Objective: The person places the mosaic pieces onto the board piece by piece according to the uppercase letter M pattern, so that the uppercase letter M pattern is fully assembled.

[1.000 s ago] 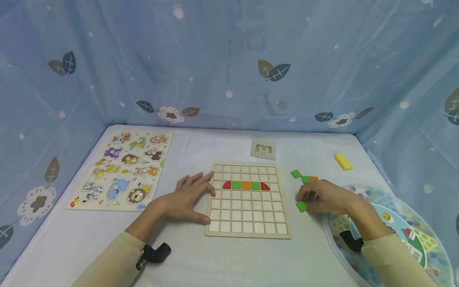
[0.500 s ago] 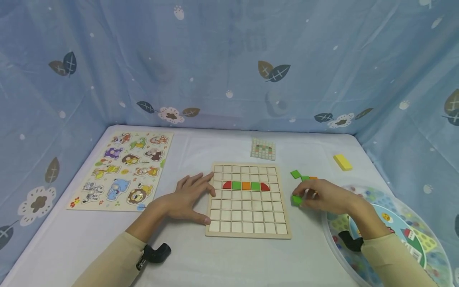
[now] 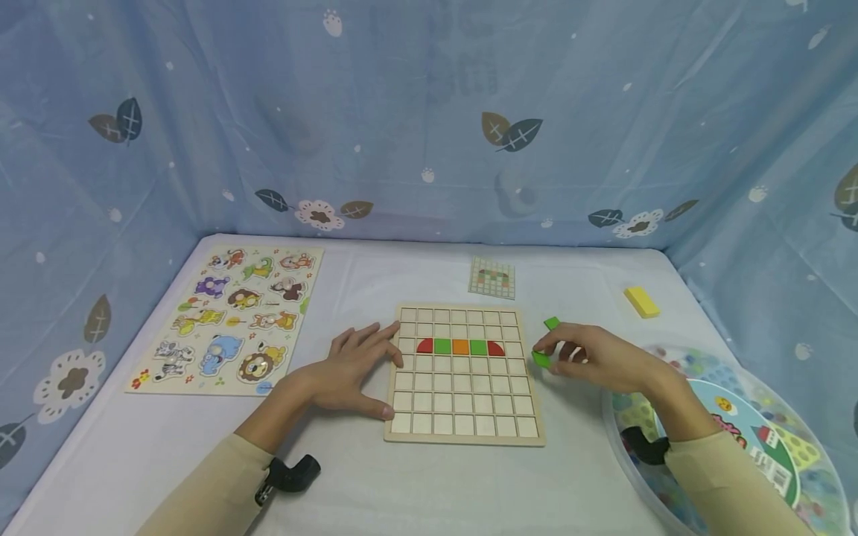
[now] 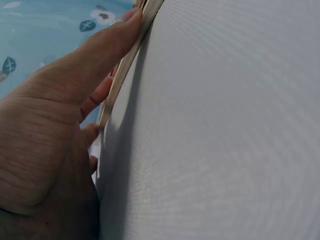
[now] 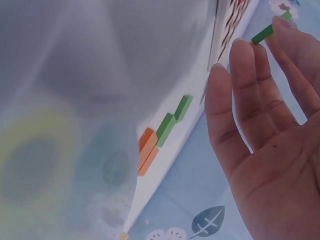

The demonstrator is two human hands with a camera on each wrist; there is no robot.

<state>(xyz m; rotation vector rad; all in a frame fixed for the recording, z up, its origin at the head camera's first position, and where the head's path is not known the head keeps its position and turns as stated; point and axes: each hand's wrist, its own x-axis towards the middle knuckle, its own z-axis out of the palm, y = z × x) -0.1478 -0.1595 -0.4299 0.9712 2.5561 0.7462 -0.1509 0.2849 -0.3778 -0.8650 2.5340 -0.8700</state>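
The wooden grid board [image 3: 462,406] lies flat in the middle of the head view. A red, green and orange row of pieces [image 3: 459,347] sits in one of its upper rows. My left hand [image 3: 343,372], fingers spread and fairly straight, rests against the board's left edge; the left wrist view shows the thumb [image 4: 110,42] on that rim. Just off the right edge, my right hand [image 3: 603,361] pinches a green square tile [image 3: 541,359] between thumb and fingers. That tile [image 5: 264,35] appears edge-on in the right wrist view. Another green tile [image 3: 552,323] lies behind it.
Orange tiles [image 5: 147,150] and green ones lie on the table, mostly hidden by my right hand in the head view. A pattern card [image 3: 492,278] stands behind the board. An animal puzzle [image 3: 231,320], a yellow block [image 3: 642,302] and a round clear container [image 3: 814,454] surround it.
My right hand has picked up the green tile from the table and carried it left and away from me, toward the board's right edge. The left hand has stayed put.
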